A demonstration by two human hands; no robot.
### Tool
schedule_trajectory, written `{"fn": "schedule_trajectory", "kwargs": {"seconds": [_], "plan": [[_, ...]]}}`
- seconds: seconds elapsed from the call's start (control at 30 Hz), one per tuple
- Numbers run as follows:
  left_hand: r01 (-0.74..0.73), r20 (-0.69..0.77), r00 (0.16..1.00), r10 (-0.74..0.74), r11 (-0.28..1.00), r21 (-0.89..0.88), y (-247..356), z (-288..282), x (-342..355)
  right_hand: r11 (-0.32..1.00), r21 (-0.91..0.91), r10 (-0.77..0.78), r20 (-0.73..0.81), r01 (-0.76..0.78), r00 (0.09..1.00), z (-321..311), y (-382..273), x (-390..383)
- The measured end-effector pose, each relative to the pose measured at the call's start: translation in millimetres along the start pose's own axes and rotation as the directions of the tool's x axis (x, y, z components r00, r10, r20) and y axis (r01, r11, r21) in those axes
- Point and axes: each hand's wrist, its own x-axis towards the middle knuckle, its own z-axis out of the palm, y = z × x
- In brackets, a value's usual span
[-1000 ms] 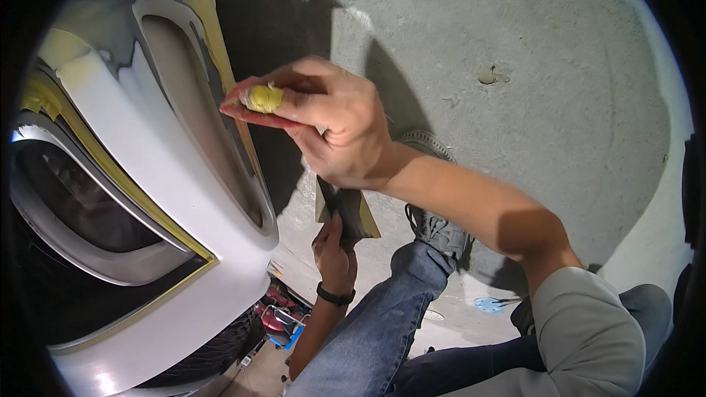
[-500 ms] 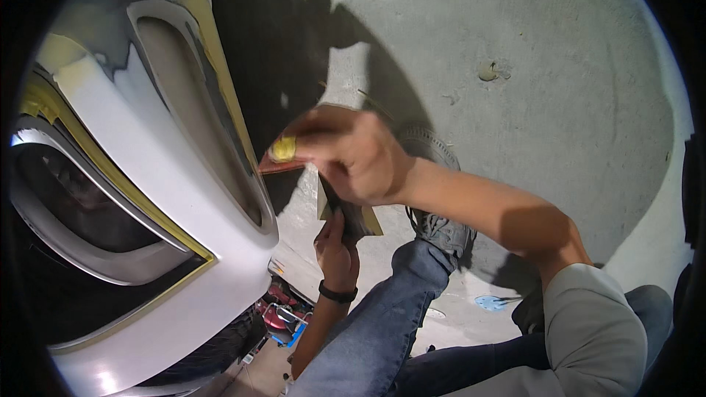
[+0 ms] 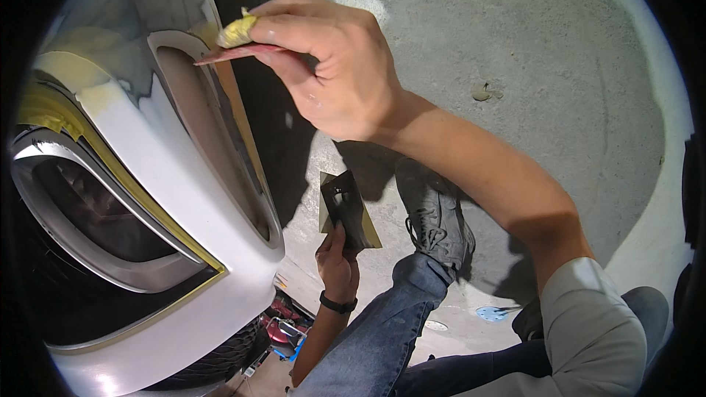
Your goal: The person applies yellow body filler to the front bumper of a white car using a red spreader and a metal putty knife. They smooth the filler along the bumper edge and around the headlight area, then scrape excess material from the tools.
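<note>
Right fingers (image 3: pixel 290 29): pinched on a thin red pad (image 3: pixel 234 54); one fingertip wears a yellow wrap (image 3: pixel 239 31).
Right hand (image 3: pixel 338 66): up high, with a bare arm and a pale gray sleeve (image 3: pixel 588 323).
Red pad: it points left, and its tip shows over a long slot (image 3: pixel 193 103); cannot tell if it touches.
White car part (image 3: pixel 184 184): fills the left side; the slot runs along it, and yellow tape (image 3: pixel 44 112) edges the dark opening.
Left hand (image 3: pixel 338 272): lower down, gripping the bottom end of a dark plate (image 3: pixel 346 206) with yellowish corners; a black band (image 3: pixel 338 303) circles the wrist.
Legs: blue jeans (image 3: pixel 368 331) and a gray laced shoe (image 3: pixel 434 220).
Floor (image 3: pixel 551 44): gray, part in shadow, with a blue disc (image 3: pixel 491 314) on it.
</note>
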Motion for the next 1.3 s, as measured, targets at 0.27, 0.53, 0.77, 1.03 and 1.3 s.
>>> {"fn": "schedule_trajectory", "kwargs": {"seconds": [0.27,0.53,0.77,1.03,1.3], "plan": [[0.022,0.044,0.999,-0.024,0.999,0.043,-1,-3,1,0.996,0.0,-0.089,0.071,0.09,0.993,-12,9,31],[0.027,0.018,0.999,-0.028,0.999,0.047,-4,-8,2,0.953,0.21,-0.224,0.009,0.218,0.974,1,21,36],[0.042,0.022,0.999,-0.043,0.997,0.058,-1,-6,0,0.998,-0.018,-0.06,0.061,0.061,0.996,4,19,-5],[0.014,0.022,1.0,-0.016,0.998,0.057,-4,-8,3,0.993,0.065,0.096,0.04,-0.099,0.995,12,-16,-65],[0.028,0.032,0.999,-0.03,0.997,0.079,-6,-11,1,0.967,0.17,0.168,0.129,-0.189,0.977,11,-35,-113]]}}
